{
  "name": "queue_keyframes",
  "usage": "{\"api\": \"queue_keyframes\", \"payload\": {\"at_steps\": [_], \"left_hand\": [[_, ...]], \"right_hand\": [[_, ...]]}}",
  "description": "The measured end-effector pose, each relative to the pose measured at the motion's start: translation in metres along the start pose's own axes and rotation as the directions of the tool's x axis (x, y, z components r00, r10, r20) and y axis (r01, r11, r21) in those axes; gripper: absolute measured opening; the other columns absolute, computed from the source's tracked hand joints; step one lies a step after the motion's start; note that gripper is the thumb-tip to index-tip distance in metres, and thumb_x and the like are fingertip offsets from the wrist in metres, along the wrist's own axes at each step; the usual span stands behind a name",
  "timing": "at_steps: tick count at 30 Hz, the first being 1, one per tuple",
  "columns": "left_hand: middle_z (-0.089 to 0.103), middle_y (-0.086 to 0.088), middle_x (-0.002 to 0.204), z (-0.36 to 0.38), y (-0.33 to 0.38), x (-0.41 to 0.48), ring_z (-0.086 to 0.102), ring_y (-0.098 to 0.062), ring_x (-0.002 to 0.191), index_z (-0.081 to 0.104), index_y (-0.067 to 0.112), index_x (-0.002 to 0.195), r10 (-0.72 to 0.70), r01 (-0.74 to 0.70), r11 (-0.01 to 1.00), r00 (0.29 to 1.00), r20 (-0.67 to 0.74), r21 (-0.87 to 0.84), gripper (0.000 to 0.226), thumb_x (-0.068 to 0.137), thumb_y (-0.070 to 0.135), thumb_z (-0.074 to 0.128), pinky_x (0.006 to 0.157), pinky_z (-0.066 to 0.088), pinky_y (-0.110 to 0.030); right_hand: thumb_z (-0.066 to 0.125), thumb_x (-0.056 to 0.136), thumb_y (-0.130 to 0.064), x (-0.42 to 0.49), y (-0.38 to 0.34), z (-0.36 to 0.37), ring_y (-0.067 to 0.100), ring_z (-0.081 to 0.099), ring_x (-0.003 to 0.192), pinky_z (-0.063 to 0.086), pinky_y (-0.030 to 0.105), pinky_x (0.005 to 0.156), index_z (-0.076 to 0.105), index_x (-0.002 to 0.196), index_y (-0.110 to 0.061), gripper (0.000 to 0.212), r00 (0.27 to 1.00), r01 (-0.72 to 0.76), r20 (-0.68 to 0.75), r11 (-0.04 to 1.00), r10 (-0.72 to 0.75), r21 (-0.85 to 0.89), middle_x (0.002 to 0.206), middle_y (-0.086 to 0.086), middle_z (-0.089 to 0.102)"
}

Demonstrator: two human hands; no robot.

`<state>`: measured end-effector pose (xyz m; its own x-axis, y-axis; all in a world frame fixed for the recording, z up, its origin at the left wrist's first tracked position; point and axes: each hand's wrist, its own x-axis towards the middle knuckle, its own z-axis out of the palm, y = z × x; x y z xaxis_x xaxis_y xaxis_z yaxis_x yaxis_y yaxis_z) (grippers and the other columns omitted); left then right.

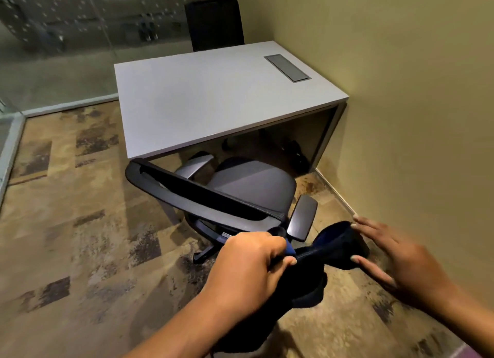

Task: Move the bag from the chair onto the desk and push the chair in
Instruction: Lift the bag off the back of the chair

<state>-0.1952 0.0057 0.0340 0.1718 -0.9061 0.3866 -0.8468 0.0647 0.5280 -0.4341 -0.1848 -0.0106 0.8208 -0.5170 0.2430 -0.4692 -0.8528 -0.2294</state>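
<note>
A dark navy bag hangs in the air near the bottom of the view, behind the chair's right armrest. My left hand is shut on its top, where a blue strap shows. My right hand has its fingers spread against the bag's right side. The grey office chair stands in front of me with its seat bare, partly under the front edge of the white desk. Nothing lies on the desk top.
A grey cable hatch is set into the desk's far right. A second black chair stands behind the desk. A yellow wall runs along the right, a glass partition at the back left. Patterned carpet covers the floor.
</note>
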Motion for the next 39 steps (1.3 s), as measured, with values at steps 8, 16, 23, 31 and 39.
{"api": "queue_keyframes", "payload": {"at_steps": [8,16,23,31,39], "left_hand": [[0.032,0.014,0.062,-0.006,0.056,0.033,0.031,-0.003,0.056,0.038,0.023,0.063,0.121,-0.126,0.985,0.991,-0.052,-0.119,0.043,0.083,0.027,0.075,0.052,0.026,-0.017],[0.029,0.015,0.065,-0.025,0.086,0.060,0.031,-0.003,0.057,0.033,0.028,0.070,0.236,-0.230,0.966,0.971,0.041,-0.114,0.045,0.084,0.024,0.075,0.055,0.025,-0.018],[0.045,0.011,0.074,0.012,0.060,0.059,0.045,-0.010,0.064,0.046,0.022,0.079,0.065,-0.064,0.997,0.998,-0.010,0.048,0.027,0.087,0.037,0.067,0.054,0.041,-0.032],[-0.002,0.008,0.161,0.052,0.044,0.054,-0.002,-0.011,0.146,-0.005,0.026,0.152,-0.024,0.018,0.998,0.994,0.107,0.061,0.091,0.088,0.068,0.045,0.119,0.005,-0.039],[0.023,-0.002,0.157,0.082,0.037,0.084,0.014,-0.011,0.145,0.028,0.011,0.148,0.108,-0.109,0.994,0.992,0.058,0.015,0.070,0.087,0.005,0.062,0.116,0.017,-0.025]], "right_hand": [[0.071,0.070,-0.061,-0.049,0.032,0.050,0.001,0.008,0.147,0.022,0.029,0.118,0.003,0.152,-0.036,0.110,0.964,-0.057,0.267,0.973,-0.004,0.223,0.162,-0.019,-0.001],[0.073,0.078,-0.019,0.011,0.045,0.014,0.010,0.069,0.089,0.055,0.026,0.075,0.067,0.107,-0.031,0.033,0.978,0.175,0.050,0.926,-0.203,0.335,0.099,-0.011,0.073],[0.075,0.070,-0.012,-0.001,0.034,-0.034,0.006,0.064,0.059,0.050,0.020,0.049,0.074,0.094,-0.027,0.029,0.940,0.329,0.026,0.923,-0.341,0.202,0.072,-0.014,0.070],[0.051,0.073,-0.021,-0.003,0.040,-0.091,0.016,0.069,0.059,0.047,0.022,0.058,0.074,0.098,-0.017,0.034,0.957,0.228,-0.208,0.969,-0.204,0.096,0.077,-0.001,0.075],[0.052,0.073,-0.010,0.006,0.046,-0.115,0.001,0.063,0.099,0.047,0.012,0.090,0.061,0.113,-0.021,0.042,0.914,0.192,-0.395,0.957,-0.094,0.216,0.109,-0.005,0.066]]}}
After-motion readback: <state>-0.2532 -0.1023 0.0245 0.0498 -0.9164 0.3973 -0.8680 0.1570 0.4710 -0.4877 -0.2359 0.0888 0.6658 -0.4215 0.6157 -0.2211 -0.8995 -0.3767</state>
